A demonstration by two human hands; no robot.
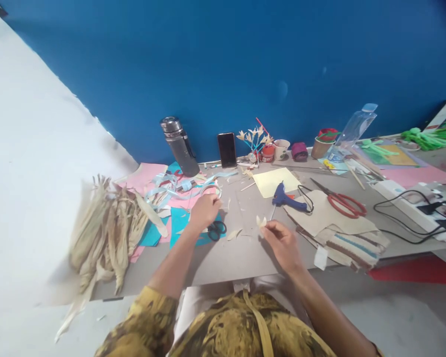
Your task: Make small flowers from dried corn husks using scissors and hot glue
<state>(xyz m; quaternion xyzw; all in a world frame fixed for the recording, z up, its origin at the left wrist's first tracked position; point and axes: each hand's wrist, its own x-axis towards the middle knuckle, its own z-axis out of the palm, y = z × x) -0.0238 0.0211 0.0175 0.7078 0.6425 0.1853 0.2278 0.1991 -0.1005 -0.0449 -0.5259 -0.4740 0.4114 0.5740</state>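
Note:
My right hand [282,244] pinches a small cream flower [260,221], seemingly made of dried husk, between thumb and fingertips above the table. My left hand [205,212] is closed, fingertips together, over the blue paper [178,223]; a pale sliver shows by the fingertips, but I cannot tell whether it is held. Black-handled scissors [217,230] lie just below that hand, their blades partly hidden. Loose husk scraps [234,234] rest between the hands. A blue glue gun [287,198] lies beyond my right hand. Similar flowers [254,135] stand on blue stems at the back.
Dried corn husks [107,233] are heaped at the left edge. A flask [180,146], a phone [227,150], a paper cup [281,149] and a plastic bottle [355,131] line the wall. Red-handled scissors [345,205], folded cloth [353,248] and a power strip [412,206] sit right.

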